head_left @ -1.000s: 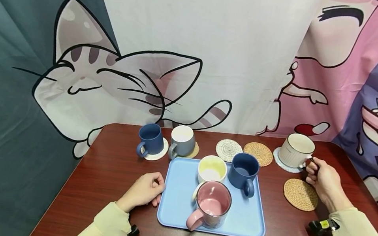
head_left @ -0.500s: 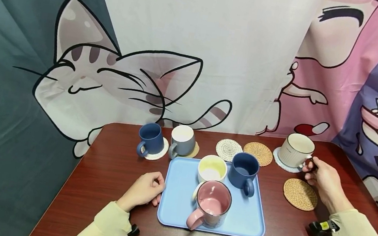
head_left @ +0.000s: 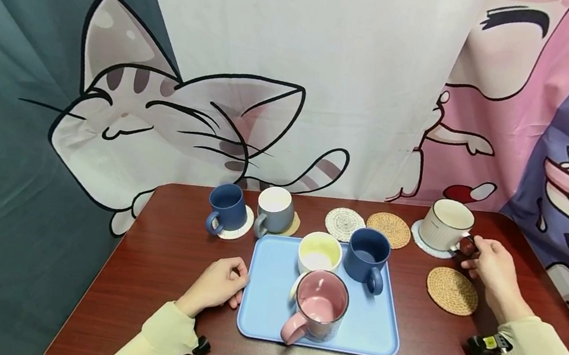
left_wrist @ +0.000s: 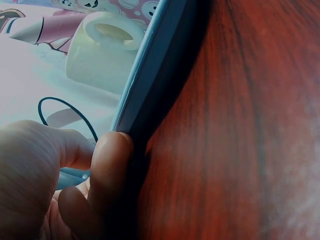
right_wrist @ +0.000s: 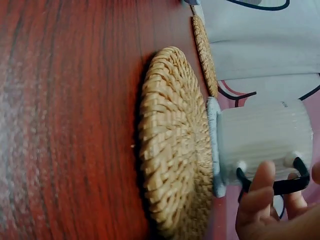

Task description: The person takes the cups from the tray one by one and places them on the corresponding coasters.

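I see a cartoon-printed backdrop (head_left: 372, 81) behind a reddish-brown table (head_left: 162, 245), which bears a light-blue tray (head_left: 267, 283); I take its middle as my dial. The left hand (head_left: 213, 283) lies at nine, fingers loosely curled, touching the tray's edge. Well apart from it, the right hand (head_left: 494, 266) is at two to three, its fingers at the dark handle of the ribbed cream mug (head_left: 436, 232); I can't tell whether they grip it. That mug stands upright at two, on a pale coaster (right_wrist: 214, 150). On the tray sit a pink-lined mug (head_left: 327, 321) near six, a yellow-lined mug (head_left: 319, 260) near twelve and a navy mug (head_left: 361, 265) near one. A woven tan coaster (head_left: 453, 292) lies at three.
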